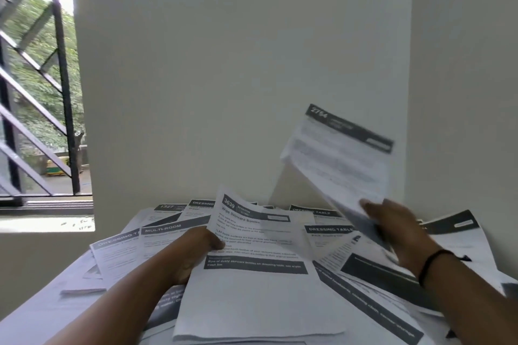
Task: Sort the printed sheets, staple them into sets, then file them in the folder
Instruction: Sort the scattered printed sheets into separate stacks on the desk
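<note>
Many printed sheets (165,235) with dark header bars lie spread and overlapping across the table. My left hand (196,249) grips the left edge of a small stack whose top sheet (252,283) reads 3639, "Wipe Skincare Bottles". My right hand (398,232), with a black band on its wrist, pinches the bottom edge of another sheet (339,154) and holds it up in the air, tilted and blurred, above the right side of the table. No stapler or folder is visible.
A white wall stands right behind the table, with a jutting corner (412,64) at the right. A barred window (39,92) with a sill is at the left. The table's bare left part (42,308) shows near the front.
</note>
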Motion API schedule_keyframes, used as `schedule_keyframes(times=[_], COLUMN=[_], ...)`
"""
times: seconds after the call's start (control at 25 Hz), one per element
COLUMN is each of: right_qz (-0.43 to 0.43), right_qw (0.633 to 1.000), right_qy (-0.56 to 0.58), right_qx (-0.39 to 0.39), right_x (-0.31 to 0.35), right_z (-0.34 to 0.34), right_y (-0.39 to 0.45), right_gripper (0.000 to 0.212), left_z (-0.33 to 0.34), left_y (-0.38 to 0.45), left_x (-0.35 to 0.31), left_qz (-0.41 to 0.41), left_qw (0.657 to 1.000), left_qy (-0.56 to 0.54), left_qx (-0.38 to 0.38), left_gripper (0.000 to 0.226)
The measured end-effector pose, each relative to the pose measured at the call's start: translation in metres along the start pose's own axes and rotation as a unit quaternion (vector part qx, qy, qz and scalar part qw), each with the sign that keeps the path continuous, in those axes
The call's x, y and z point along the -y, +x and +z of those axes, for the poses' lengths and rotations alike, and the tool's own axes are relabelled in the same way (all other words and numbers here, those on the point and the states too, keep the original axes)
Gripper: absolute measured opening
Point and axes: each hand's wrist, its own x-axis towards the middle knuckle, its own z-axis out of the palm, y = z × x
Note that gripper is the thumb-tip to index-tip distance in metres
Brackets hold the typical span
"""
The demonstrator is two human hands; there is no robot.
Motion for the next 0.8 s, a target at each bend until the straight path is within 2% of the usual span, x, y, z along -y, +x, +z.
schedule_keyframes(times=[0.08,0.16,0.2,0.28,0.36,0.44,0.52,0.64,0.72,0.8], right_qz=[0.025,0.016,0.003,-0.048,-0.094,-0.126,-0.15,-0.157,-0.153,-0.153], right_qw=[0.984,0.961,0.95,0.914,0.88,0.857,0.837,0.825,0.831,0.848], right_qy=[-0.11,-0.197,-0.239,-0.347,-0.416,-0.455,-0.498,-0.529,-0.525,-0.497], right_qx=[0.136,0.192,0.199,0.205,0.211,0.207,0.172,0.123,0.102,0.101], right_x=[-0.01,-0.019,-0.024,-0.033,-0.038,-0.035,-0.03,-0.022,-0.018,-0.013], right_z=[0.018,0.037,0.046,0.06,0.07,0.072,0.065,0.044,0.03,0.021], right_y=[-0.015,-0.031,-0.037,-0.047,-0.054,-0.058,-0.053,-0.034,-0.02,-0.012], right_gripper=[0.005,0.008,0.007,0.028,0.044,0.051,0.053,0.04,0.027,0.018], left_z=[-0.001,0.0,-0.001,0.0,0.003,0.003,0.002,-0.007,-0.026,-0.049], left_y=[0.001,0.0,-0.001,-0.002,-0.008,-0.008,-0.01,-0.012,-0.009,-0.007], left_x=[0.0,0.001,0.001,0.001,-0.001,-0.001,-0.005,-0.016,-0.025,-0.028], left_qz=[0.001,0.008,0.007,0.009,0.009,0.026,0.045,0.116,0.152,0.157], left_qw=[1.0,0.999,1.0,0.998,0.999,0.997,0.993,0.981,0.952,0.91], left_qy=[-0.003,-0.005,-0.023,-0.052,-0.012,0.07,0.093,0.02,-0.127,-0.275], left_qx=[-0.018,-0.032,-0.018,0.029,0.045,-0.003,-0.055,-0.155,-0.234,-0.266], left_gripper=[0.031,0.028,0.035,0.047,0.036,0.025,0.025,0.015,0.021,0.034])
